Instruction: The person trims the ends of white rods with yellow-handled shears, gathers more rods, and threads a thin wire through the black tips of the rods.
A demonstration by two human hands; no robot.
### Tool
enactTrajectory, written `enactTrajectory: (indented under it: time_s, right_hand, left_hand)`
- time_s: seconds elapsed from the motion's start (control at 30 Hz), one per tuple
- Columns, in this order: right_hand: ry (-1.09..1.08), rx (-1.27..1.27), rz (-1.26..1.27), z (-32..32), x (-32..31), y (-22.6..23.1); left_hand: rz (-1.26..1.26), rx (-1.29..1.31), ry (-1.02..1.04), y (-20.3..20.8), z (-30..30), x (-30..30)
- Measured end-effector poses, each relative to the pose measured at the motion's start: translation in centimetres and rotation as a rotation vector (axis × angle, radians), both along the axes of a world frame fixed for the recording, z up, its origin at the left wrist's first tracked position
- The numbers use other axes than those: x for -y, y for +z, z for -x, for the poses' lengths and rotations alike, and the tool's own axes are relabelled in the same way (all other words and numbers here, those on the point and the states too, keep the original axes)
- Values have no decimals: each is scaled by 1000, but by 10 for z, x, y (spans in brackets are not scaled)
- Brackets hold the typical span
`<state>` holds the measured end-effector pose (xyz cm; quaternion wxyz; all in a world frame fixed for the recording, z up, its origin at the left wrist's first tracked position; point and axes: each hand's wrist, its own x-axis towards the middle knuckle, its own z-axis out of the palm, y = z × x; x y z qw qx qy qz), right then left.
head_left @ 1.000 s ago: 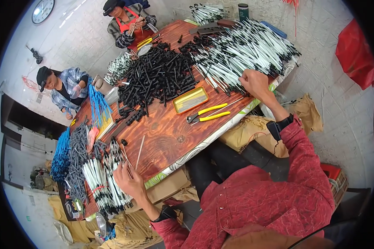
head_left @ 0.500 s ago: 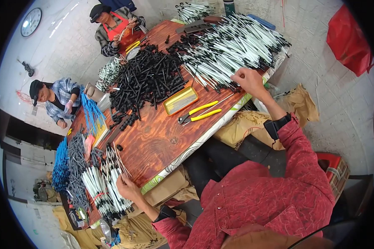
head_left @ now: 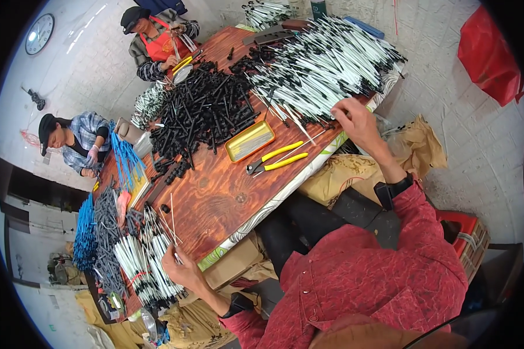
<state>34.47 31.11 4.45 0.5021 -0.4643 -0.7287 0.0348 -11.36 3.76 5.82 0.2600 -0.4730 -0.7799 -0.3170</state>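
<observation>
Seemingly thin white rods [head_left: 173, 224], grained wood table [head_left: 227, 192]

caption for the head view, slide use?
Left hand holds thin rods; right hand reaches into white tubes on wooden table.

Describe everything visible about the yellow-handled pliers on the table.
The yellow-handled pliers lie flat on the reddish-brown wooden table, near its front edge. They have two long yellow grips, slightly spread, and a dark metal head pointing toward the person's left. A shallow yellow tray sits just behind them, and a thin white rod seems to lie across the grips. Neither hand touches them: the right hand is at the pile of white rods, off to their right.
</observation>
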Motion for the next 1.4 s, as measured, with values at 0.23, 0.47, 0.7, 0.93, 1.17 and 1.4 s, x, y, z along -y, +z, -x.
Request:
enactTrajectory:
  time_s: [0.23, 0.47, 0.7, 0.93, 1.17, 1.4]
  right_hand:
    - [-270, 266, 100, -8, 7, -16]
    - [-175, 423, 67, -12, 0, -19]
    - [-145, 497, 25, -12, -3, -30]
    - [-71, 445, -10, -21, 8, -24]
    - [69, 236, 289, -33, 12, -9]
    - [477, -243, 677, -53, 33, -23]
  left_hand:
    - [26, 393, -386, -18, -46, -27]
    - [185, 500, -661, -20, -98, -52]
    - [322, 484, -723, -1, -132, -79]
    - [449, 550, -792, -3, -162, -126]
    - [484, 573, -970, -4, -195, -168]
    - [297, 1288, -1046, -7, -218, -183]
